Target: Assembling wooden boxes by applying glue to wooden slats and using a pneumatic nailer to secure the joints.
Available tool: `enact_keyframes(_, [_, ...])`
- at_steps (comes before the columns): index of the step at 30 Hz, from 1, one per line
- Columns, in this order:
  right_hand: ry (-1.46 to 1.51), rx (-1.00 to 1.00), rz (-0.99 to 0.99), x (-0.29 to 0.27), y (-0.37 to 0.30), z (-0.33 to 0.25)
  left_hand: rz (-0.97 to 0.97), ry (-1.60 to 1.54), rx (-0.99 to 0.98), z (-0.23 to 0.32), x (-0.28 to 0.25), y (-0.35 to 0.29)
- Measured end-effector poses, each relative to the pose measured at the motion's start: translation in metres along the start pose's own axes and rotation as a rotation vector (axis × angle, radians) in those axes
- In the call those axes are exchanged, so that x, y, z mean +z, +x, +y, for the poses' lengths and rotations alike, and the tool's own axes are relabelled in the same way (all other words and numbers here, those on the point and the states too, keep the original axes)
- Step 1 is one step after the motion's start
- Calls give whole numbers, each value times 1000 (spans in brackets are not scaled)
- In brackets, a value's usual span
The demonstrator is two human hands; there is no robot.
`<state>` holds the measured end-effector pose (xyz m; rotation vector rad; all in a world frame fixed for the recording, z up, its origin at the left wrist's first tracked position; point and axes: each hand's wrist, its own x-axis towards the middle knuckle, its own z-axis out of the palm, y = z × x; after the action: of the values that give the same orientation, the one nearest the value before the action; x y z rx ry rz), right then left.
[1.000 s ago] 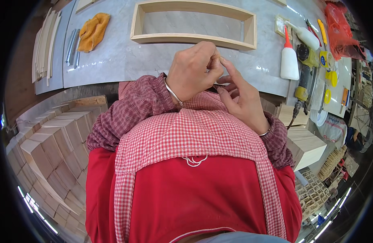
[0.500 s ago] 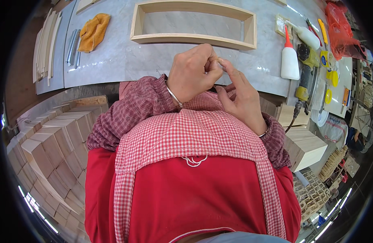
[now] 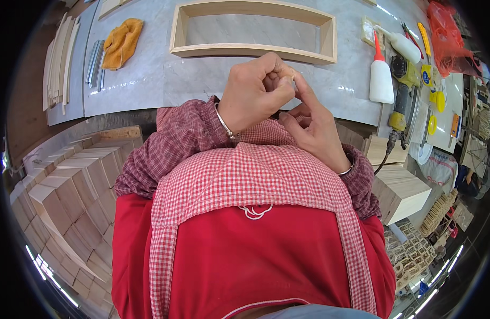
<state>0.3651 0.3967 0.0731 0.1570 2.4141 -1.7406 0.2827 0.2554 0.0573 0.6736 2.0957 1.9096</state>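
Note:
Just in front of my apron, my two hands meet at the fingertips. My left hand point(image 3: 254, 97) is closed in a pinch, thumb against curled fingers; whatever it may hold is too small to make out. From the other side, the outstretched index finger of my right hand point(image 3: 320, 133) touches those pinched tips. Its thumb stands apart from that finger, and the other fingers are partly hidden and bent. Beyond the hands, a rectangular pale wooden frame point(image 3: 250, 51) lies on the grey table point(image 3: 202, 80), touched by neither hand.
An orange cloth point(image 3: 122, 43), metal strips point(image 3: 94, 61) and wooden strips point(image 3: 63, 58) lie at left. On the right are a white bottle with a red nozzle point(image 3: 381, 82), another white bottle point(image 3: 405, 49) and a yellow-green power tool point(image 3: 399, 106). Stacked wooden pieces point(image 3: 69, 196) stand below left.
My left hand has shifted slightly up and its pinch looks a little looser. My right index finger has moved slightly and still meets the left fingertips. The frame stays put.

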Motion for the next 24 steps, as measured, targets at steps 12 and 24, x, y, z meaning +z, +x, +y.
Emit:
enact_keyframes(12, [579,199,-103,-19,5,-8,-6,-452,-294,9,-12,0])
enact_keyframes(24, [664,143,-130,-15,3,-10,-69,-217,-176,0,-5,4])
